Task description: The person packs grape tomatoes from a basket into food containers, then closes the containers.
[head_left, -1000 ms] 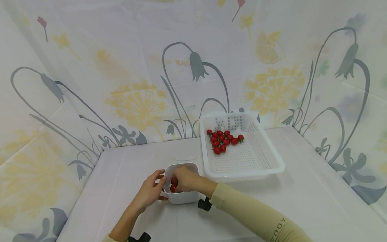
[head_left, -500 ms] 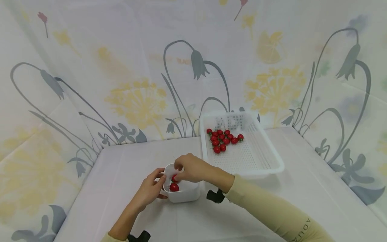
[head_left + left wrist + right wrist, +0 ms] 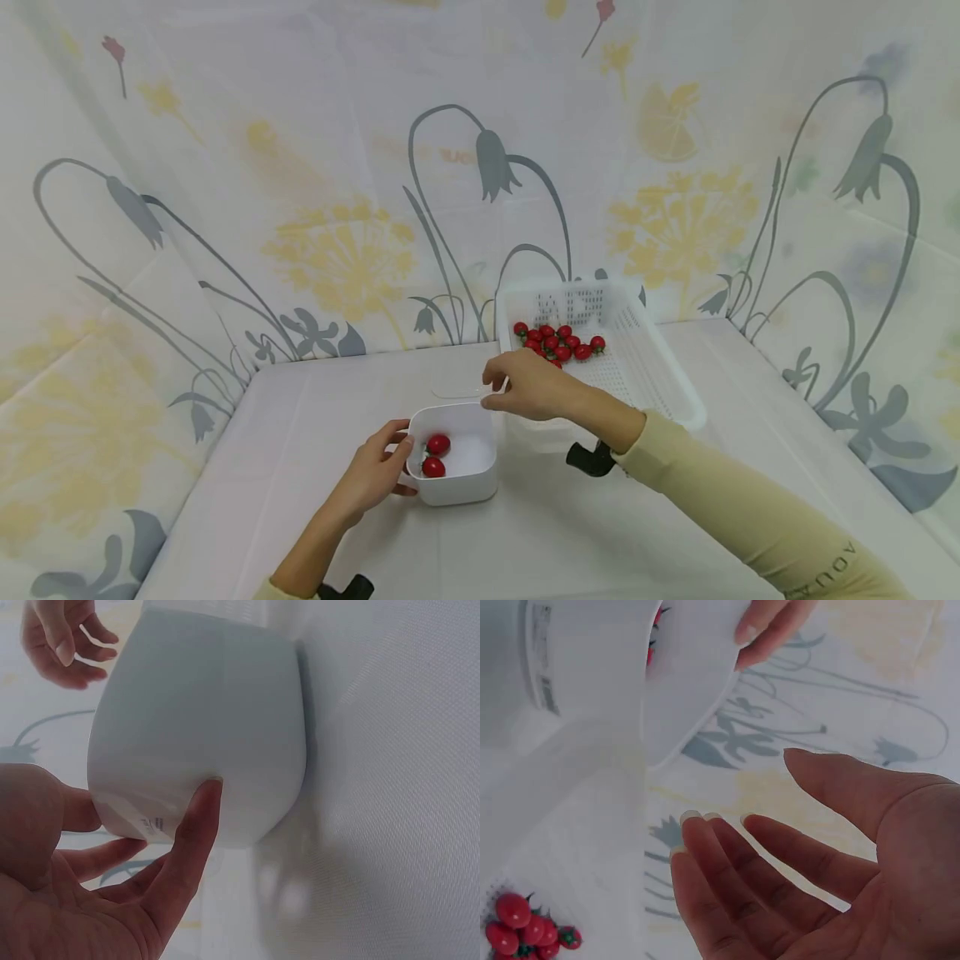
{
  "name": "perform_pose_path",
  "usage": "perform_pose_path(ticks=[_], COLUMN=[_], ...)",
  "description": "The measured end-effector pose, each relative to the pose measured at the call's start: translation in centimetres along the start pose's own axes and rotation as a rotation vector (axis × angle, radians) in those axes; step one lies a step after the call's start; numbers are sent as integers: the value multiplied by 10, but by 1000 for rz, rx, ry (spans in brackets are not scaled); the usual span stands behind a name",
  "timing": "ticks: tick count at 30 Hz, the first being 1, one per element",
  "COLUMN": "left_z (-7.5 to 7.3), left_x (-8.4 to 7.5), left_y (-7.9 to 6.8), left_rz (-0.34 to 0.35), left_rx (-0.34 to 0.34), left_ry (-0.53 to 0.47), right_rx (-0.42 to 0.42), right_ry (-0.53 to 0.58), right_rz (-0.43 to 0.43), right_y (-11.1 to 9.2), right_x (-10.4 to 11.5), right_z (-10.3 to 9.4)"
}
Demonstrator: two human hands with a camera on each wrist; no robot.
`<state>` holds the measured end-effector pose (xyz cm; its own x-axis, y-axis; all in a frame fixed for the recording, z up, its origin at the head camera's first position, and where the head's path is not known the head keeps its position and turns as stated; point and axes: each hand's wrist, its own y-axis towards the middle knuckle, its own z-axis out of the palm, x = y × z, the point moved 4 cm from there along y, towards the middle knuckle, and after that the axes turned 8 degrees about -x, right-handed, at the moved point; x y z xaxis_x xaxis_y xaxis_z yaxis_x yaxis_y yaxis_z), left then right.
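A small white square box [image 3: 459, 489] stands on the white cloth, with two red cherry tomatoes [image 3: 437, 444] lying inside near its left wall. My left hand [image 3: 373, 471] holds the box at its left side, the thumb at the rim and the other fingers spread along the outer wall. In the left wrist view one finger [image 3: 191, 844] lies against the smooth wall of the box. My right hand [image 3: 528, 385] hovers above the gap between box and basket, its fingers loosely bent; the right wrist view shows nothing in the right palm [image 3: 832, 900].
A white perforated basket [image 3: 678, 392] stands at the back right, with several cherry tomatoes [image 3: 562, 353] grouped at its left; my right hand covers some. Behind the box lies a thin clear rounded piece [image 3: 456, 395]. A flower-printed cloth [image 3: 337, 250] rises behind the table.
My right hand has come out of the box and moved up and right toward the basket. Two tomatoes now show in the box. The left hand has stayed in place.
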<state>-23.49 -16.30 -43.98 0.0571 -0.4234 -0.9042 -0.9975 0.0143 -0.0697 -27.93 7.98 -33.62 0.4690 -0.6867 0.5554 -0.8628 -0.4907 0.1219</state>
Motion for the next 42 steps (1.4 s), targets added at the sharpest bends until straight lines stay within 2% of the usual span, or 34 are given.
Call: perform_pose_path(ticks=[9,17,20,32,38,42], left_z=[1,-1,-1,1,0,1], left_x=[0,-1,-2,0,1,1], left_y=[1,0,-1,0,0,0], left_rz=[-14,-15,-14,-18,-14,-13], left_rx=[8,3,7,6,2,3], left_ry=[-1,3,5,6,5,3], right_rx=[-66,-87,-89,-79,-73,-65], right_ry=[-26,-9,-20,-45,-45,-25], right_rz=[14,117,125,236,279,337], right_y=[-3,2,5,19,26,29], right_x=[-37,-67,-79,-124,-142,-155], right_z=[-26,-42,-46,-52,-50,-46])
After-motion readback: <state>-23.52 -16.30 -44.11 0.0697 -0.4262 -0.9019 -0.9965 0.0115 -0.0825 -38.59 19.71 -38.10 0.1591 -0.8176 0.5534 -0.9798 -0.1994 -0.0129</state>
